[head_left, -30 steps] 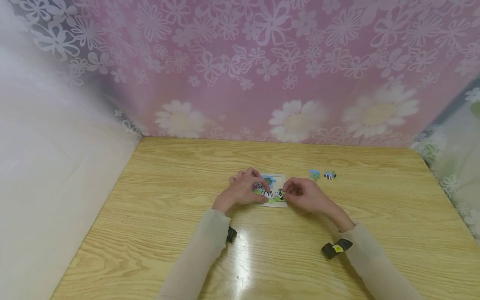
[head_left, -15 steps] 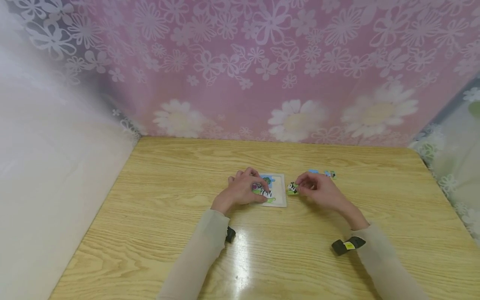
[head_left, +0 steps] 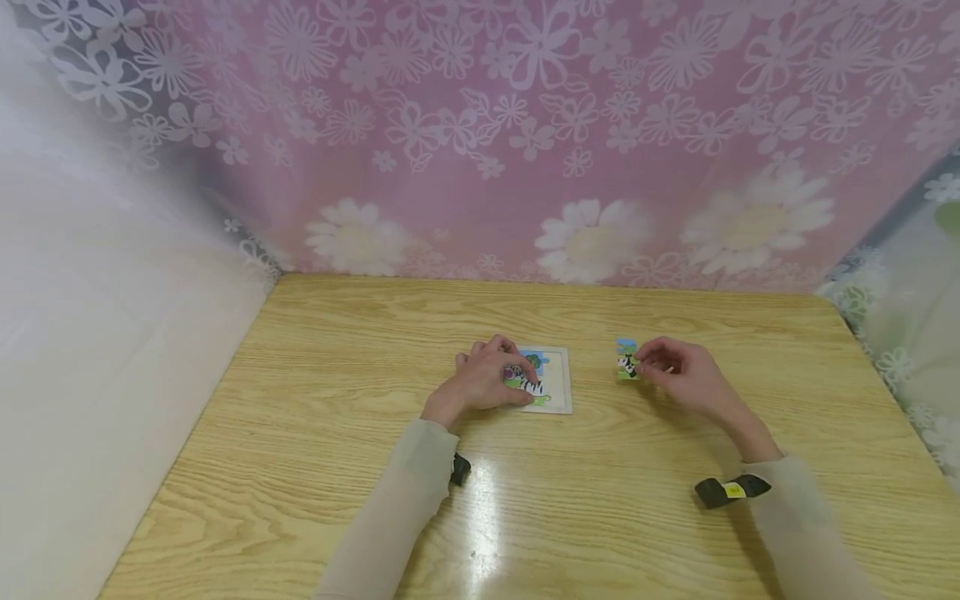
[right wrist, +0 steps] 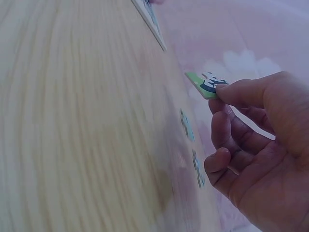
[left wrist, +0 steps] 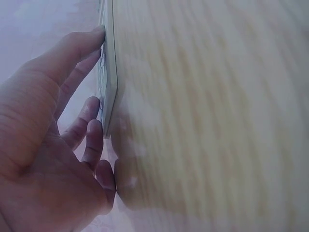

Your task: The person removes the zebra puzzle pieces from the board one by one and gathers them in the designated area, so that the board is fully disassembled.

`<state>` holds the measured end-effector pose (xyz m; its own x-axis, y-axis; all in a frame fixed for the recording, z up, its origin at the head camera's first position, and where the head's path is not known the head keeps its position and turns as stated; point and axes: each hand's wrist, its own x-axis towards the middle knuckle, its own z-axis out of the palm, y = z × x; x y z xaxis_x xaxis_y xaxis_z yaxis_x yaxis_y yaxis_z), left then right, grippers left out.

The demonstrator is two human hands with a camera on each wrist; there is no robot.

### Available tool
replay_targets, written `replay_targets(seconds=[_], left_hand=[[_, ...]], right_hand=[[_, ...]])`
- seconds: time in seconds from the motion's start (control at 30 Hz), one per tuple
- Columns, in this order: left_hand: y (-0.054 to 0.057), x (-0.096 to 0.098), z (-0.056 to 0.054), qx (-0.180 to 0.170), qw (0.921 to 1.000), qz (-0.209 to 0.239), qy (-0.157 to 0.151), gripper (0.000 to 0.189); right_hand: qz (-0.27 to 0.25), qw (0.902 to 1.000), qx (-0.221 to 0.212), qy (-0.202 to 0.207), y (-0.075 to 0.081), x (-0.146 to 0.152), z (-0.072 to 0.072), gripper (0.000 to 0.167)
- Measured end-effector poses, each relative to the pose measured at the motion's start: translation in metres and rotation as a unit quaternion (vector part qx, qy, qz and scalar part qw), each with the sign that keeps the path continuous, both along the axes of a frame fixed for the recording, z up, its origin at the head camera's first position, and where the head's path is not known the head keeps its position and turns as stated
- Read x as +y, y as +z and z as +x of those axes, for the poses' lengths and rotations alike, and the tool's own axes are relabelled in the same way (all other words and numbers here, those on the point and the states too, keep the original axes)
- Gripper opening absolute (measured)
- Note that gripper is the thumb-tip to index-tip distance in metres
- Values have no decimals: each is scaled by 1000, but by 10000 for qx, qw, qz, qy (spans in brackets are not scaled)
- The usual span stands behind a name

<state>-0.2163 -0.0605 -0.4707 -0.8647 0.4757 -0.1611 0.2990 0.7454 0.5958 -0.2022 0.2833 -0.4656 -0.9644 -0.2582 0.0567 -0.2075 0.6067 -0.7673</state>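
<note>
My left hand (head_left: pixel 487 377) rests on a small white-framed jigsaw puzzle board (head_left: pixel 557 385), thumb and fingertips on its face. Fitted pieces showing a tree and zebra stripes fill the board's left part, and bare tray shows at its right. In the left wrist view, the fingertips touch the upper face of the board (left wrist: pixel 111 87). To the right of the board, my right hand (head_left: pixel 693 379) pinches a puzzle piece (right wrist: pixel 205 87), green with a black-and-white animal, between thumb and fingers. It is held up off the table.
Two loose pieces lie on the table under the right hand: a blue-green piece (right wrist: pixel 187 125) and another puzzle piece (right wrist: pixel 198 169). In the head view the held one overlaps the first; the hand hides the second. A flowered pink curtain (head_left: pixel 465 167) hangs behind the wooden table (head_left: pixel 360 333).
My right hand has lifted the animal piece out of the board's right side and carried it right, over to the loose pieces. The left hand has stayed on the board.
</note>
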Motion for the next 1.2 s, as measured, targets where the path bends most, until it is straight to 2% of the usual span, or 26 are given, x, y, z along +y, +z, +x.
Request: replay_targets(seconds=[0.4,0.83,1.03,1.2], left_hand=[[-2,0,-2,21,10000,74,7,15],[-8,-4,-1,56,9992,394,17,18],[-10,-11,-2,68,9976,664,194,27],[-6,-20,-1,96,9980,547,314,42]], right_hand=[[165,9988,93,-442,2,44,1,20],[448,9965,-159,-694,0,76,-13,25],[631,9939,-25,-908,-5,84,-19,26],[771,9916,85,-1036,-11,89,-23,28]])
